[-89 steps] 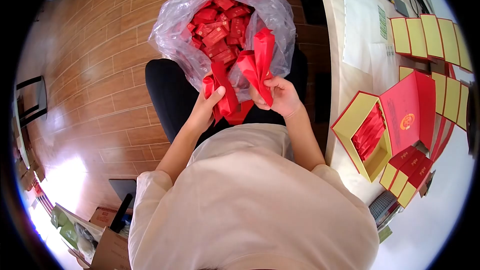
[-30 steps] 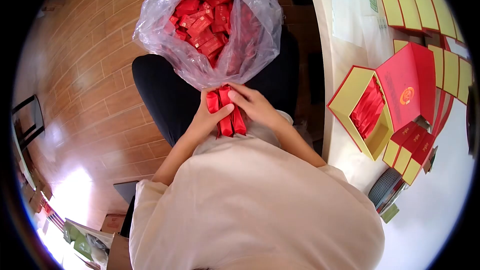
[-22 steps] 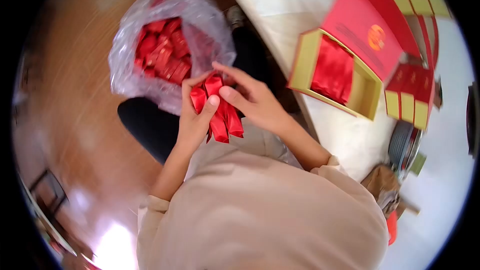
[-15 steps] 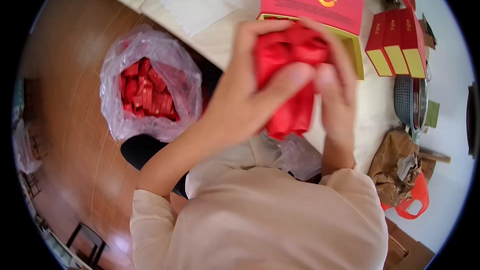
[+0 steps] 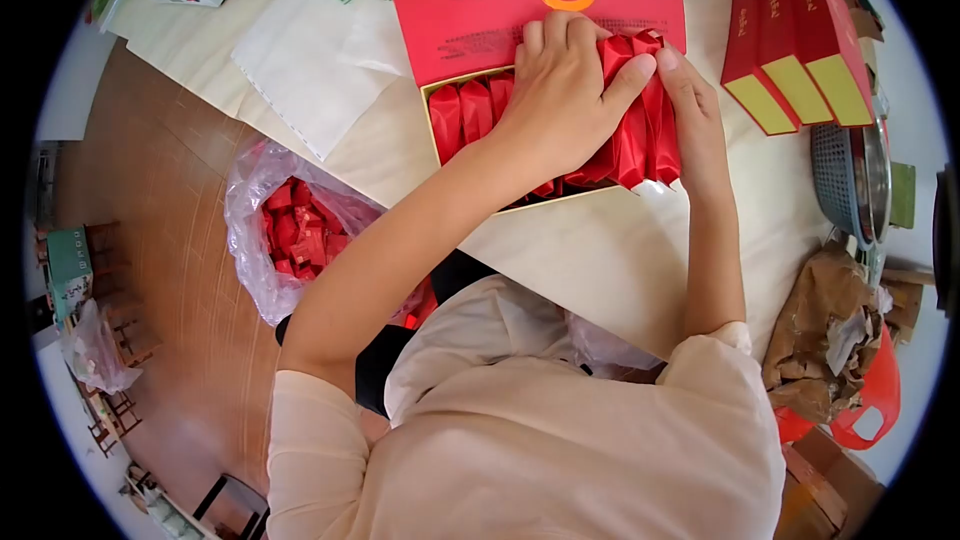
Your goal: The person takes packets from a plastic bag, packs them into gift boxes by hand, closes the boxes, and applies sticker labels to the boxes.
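An open red gift box (image 5: 432, 130) with a yellow rim lies on the table, its printed lid (image 5: 470, 0) folded back. Several shiny red packets (image 5: 460, 112) stand in a row in its left part. Over the right part, my two hands press a bunch of red foil packets (image 5: 632, 150) between them. My left hand (image 5: 560, 85) closes on the bunch from the left, fingers curled over the far side. From the right, my right hand (image 5: 697, 120) grips it, thumb and fingers along its edge. The packets' lower ends and the box's right side are partly hidden.
A clear plastic bag (image 5: 245, 240) full of red packets is left of my lap, below the table edge. White sheets (image 5: 310, 80) lie left of the box. Three shut red boxes (image 5: 790, 50), a grey basket (image 5: 835, 180) and crumpled brown paper (image 5: 815, 330) are at the right.
Both hands have brought the bunch of red packets away from my body and down into the right part of the open box. The view has shifted, showing more of the box.
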Tool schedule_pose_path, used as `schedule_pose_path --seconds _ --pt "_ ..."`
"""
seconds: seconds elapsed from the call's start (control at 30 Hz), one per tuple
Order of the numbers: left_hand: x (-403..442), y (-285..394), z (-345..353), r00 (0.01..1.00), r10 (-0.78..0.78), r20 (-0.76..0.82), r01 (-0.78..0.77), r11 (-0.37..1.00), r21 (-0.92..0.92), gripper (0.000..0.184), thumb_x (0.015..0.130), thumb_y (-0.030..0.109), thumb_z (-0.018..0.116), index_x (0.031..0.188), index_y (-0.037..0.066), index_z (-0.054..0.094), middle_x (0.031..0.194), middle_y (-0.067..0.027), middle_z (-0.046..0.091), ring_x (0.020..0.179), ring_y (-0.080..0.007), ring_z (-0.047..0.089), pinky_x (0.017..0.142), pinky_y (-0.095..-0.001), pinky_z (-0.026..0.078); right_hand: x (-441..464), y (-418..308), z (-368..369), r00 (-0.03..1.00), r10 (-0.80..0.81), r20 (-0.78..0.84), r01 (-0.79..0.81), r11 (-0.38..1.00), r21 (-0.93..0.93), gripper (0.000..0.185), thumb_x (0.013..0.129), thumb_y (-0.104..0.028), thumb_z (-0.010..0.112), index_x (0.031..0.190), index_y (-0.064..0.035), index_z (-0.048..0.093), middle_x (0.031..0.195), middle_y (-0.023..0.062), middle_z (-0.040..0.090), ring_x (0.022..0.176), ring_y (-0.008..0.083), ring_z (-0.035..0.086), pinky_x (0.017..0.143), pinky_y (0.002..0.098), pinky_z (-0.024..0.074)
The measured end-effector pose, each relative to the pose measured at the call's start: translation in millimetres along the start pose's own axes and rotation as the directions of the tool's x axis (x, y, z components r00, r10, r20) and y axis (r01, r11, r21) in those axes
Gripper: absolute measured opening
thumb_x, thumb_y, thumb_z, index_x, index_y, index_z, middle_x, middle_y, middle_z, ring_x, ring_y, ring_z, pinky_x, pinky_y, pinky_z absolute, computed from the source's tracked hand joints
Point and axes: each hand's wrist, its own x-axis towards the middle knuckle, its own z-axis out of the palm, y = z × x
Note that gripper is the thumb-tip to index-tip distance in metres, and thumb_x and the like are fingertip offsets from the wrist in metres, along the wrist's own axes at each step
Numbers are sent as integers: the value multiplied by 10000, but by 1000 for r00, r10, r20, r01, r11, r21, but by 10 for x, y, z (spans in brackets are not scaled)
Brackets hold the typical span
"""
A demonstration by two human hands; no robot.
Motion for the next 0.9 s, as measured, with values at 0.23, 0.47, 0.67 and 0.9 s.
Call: schedule_pose_path --seconds 0.23,0.47,0.67,0.9 --pt "185 154 136 994 96 -57 -105 980 -171 440 970 410 449 1125 -1 478 1128 -189 456 1059 -340 396 984 -417 309 56 21 -83 996 -67 -62 80 966 245 430 981 -333 504 1228 13 568 1109 57 610 998 101 557 875 231 440" --pt "160 79 129 999 17 -47 -22 994 -104 423 970 392 459 1107 -6 504 1086 -183 511 1051 -340 425 966 -410 328 104 80 -81 993 54 -108 -38 989 140 419 970 -310 532 1210 29 582 1091 59 619 994 106 557 876 239 446" --pt "21 -86 -98 998 34 59 -33 999 -14 357 962 338 487 1000 -12 549 959 -148 559 951 -315 492 884 -402 373 71 95 -81 996 55 67 -52 997 -51 411 958 -294 552 1208 31 575 1056 60 622 976 110 548 875 238 429" --pt "18 -117 -64 991 130 39 -130 991 -24 340 959 324 497 1076 7 542 958 -146 563 954 -305 493 896 -402 371 53 119 -31 993 -46 107 68 973 -220 353 973 -273 522 1190 3 550 945 74 649 844 104 551 791 243 442"
